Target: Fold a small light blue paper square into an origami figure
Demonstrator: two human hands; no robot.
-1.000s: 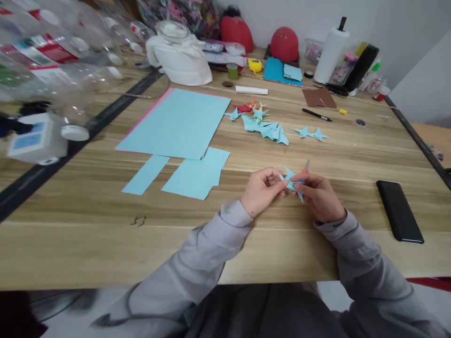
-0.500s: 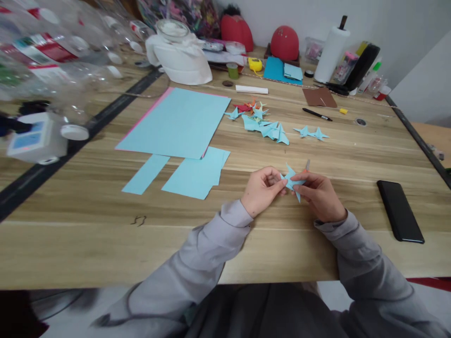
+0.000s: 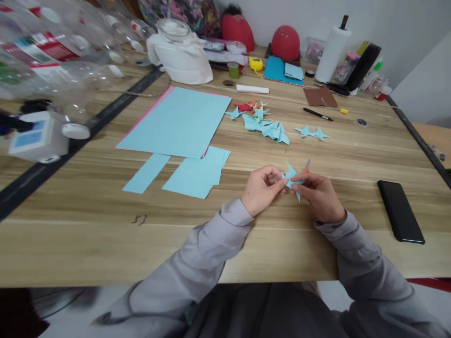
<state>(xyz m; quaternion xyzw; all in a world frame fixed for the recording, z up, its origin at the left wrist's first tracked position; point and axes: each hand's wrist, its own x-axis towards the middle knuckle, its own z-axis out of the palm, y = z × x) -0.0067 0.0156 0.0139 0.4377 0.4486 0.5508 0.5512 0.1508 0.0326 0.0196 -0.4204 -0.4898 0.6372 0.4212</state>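
Observation:
Between my two hands is a small light-blue origami crane (image 3: 290, 172), its points sticking out above and below my fingers. My left hand (image 3: 265, 188) pinches its left side between thumb and fingers. On the other side, my right hand (image 3: 319, 193) grips it with thumb and forefinger. Part of the folded paper is hidden by the fingertips. An orange-handled cutting tool (image 3: 307, 165) lies just behind my right hand, mostly covered. Farther back rest two joined-looking blue cranes (image 3: 312, 133) and a heap of folded blue pieces (image 3: 268, 127).
Large blue sheets (image 3: 179, 122) and cut blue pieces (image 3: 195, 176) lie to the left. A black phone (image 3: 400, 211) is at the right, a pen (image 3: 317, 114) farther back. Plastic bottles (image 3: 52, 70) and a white cloth-wrapped jar (image 3: 183, 58) crowd the back left.
Both hands keep their hold on the origami crane, which has tilted very slightly. The view has shifted a touch; nothing else visibly moves.

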